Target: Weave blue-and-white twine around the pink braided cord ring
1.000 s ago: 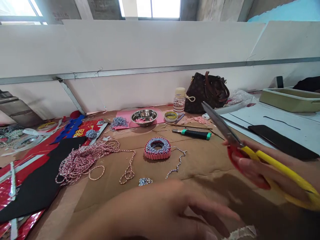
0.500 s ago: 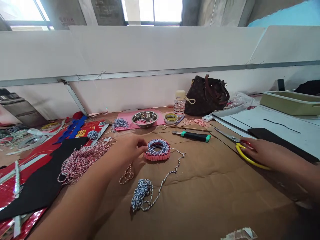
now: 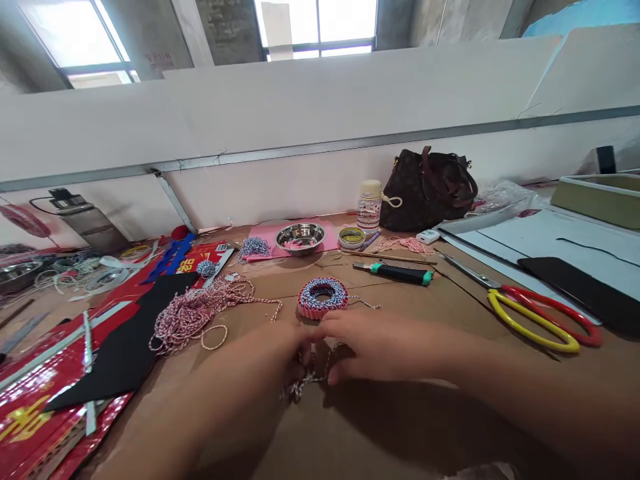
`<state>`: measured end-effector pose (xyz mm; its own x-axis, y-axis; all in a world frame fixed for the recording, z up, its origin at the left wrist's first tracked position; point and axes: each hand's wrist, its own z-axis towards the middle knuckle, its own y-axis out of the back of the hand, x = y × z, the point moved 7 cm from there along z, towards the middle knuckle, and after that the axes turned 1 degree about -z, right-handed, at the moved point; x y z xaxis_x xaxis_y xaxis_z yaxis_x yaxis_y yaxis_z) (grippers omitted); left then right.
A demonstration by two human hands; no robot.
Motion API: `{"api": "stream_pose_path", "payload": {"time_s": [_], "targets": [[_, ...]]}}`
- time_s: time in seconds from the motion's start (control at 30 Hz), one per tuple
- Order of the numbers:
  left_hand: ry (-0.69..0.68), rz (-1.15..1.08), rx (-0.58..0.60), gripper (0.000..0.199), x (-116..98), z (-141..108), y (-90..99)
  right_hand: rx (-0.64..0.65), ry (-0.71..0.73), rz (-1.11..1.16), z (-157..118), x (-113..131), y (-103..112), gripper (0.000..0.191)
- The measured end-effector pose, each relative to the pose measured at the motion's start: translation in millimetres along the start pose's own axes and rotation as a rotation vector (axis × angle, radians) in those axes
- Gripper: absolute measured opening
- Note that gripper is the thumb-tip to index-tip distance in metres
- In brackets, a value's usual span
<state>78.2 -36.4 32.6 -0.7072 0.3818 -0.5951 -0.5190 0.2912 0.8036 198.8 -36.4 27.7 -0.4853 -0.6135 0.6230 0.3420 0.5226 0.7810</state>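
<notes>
Both hands meet at the middle of the cardboard, just in front of a round pink and blue-white cord ring (image 3: 323,298). My left hand (image 3: 285,350) is closed around part of the blue-white cord bundle (image 3: 296,388), its fingers partly blurred. Beside it, my right hand (image 3: 350,343) is over the same cord with thumb and fingers apart; its fingertips touch or nearly touch my left hand. A short cord end trails from the ring's right side. Scissors with red and yellow handles (image 3: 533,320) lie untouched at the right.
A green-black cutter (image 3: 400,273) lies behind the ring. Farther back are a steel bowl (image 3: 301,238), tape roll (image 3: 351,237), bottle (image 3: 369,207) and dark handbag (image 3: 427,190). Pink-white cord (image 3: 195,313) is piled at left, near black sheet (image 3: 135,347) and red packaging (image 3: 35,400).
My right hand has let go of the scissors and come to the middle. My left hand has left the ring and moved nearer, onto the blue-white cord. The view has shifted left.
</notes>
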Motion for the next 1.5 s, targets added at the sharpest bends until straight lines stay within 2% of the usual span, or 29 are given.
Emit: {"api": "stream_pose_path", "payload": {"time_s": [0.07, 0.1, 0.2, 0.27, 0.33, 0.4, 0.47, 0.5, 0.53, 0.57, 0.63, 0.7, 0.8, 0.93, 1.0, 1.07, 1.27, 1.4, 1.5], "targets": [[0.042, -0.026, -0.018, 0.009, 8.5, 8.1, 13.9, -0.012, -0.045, 0.099, 10.8, -10.9, -5.4, 0.055], [0.068, -0.062, -0.055, 0.011, 13.1, 12.4, 24.4, -0.021, -0.065, 0.155, 13.4, -17.1, -6.9, 0.056], [0.061, -0.23, -0.201, 0.021, 20.5, 23.5, 57.4, 0.003, -0.066, 0.241, 11.4, -28.5, -7.8, 0.031], [0.066, -0.411, -0.335, 0.022, 24.4, 28.1, 74.8, 0.013, -0.034, 0.258, 5.5, -29.6, -3.9, 0.026], [0.104, -0.656, -0.453, 0.021, 25.4, 30.2, 81.1, -0.072, -0.023, 0.336, 0.2, -29.8, 5.8, 0.024], [0.115, -0.877, -0.481, 0.018, 14.1, 31.7, 73.4, -0.232, -0.01, 0.497, -3.7, -29.9, 18.1, 0.034], [0.074, -0.965, -0.386, 0.016, -11.6, 33.6, 56.4, -0.329, 0.057, 0.724, -5.5, -27.1, 25.1, 0.058], [0.035, -0.985, -0.311, 0.017, -26.7, 34.0, 46.9, -0.313, 0.117, 0.831, -5.2, -23.3, 25.6, 0.064], [0.001, -1.012, -0.235, 0.018, -40.1, 33.9, 38.0, -0.258, 0.173, 0.91, -4.8, -18.9, 24.5, 0.063], [-0.017, -1.051, -0.162, 0.017, -49.9, 33.5, 30.3, -0.183, 0.209, 0.952, -4.8, -15.4, 22.6, 0.055], [-0.009, -1.129, -0.091, 0.019, -54.5, 33.0, 23.9, -0.089, 0.196, 0.924, -6.3, -17.1, 22.0, 0.036], [0.036, -1.162, -0.091, 0.027, -41.4, 34.0, 27.4, -0.155, 0.135, 0.838, -9.5, -30.0, 33.0, 0.033], [0.101, -1.111, -0.094, 0.034, -10.5, 37.5, 36.4, -0.335, 0.129, 0.792, -15.5, -49.4, 60.2, 0.035], [0.178, -1.056, -0.259, 0.031, 21.9, 37.2, 45.9, -0.437, 0.125, 0.814, -17.0, -64.9, 79.4, 0.034], [0.216, -1.07, -0.259, 0.028, 27.2, 35.7, 41.3, -0.457, 0.112, 0.829, -15.7, -68.8, 80.8, 0.034], [0.245, -1.073, -0.195, 0.025, 28.5, 34.7, 33.6, -0.458, 0.101, 0.823, -14.1, -70.8, 79.3, 0.035], [0.194, -0.992, -0.005, 0.024, 31.2, 35.7, 21.6, -0.608, 0.037, 0.872, -20.8, -84.3, 88.3, 0.034], [0.136, -1.0, -0.05, 0.03, 35.6, 38.7, 22.5, -0.736, 0.006, 0.887, -29.6, -94.0, 101.6, 0.032], [0.093, -0.963, -0.14, 0.032, 36.8, 39.7, 27.8, -0.766, -0.044, 0.784, -32.0, -97.3, 106.9, 0.032]]}}
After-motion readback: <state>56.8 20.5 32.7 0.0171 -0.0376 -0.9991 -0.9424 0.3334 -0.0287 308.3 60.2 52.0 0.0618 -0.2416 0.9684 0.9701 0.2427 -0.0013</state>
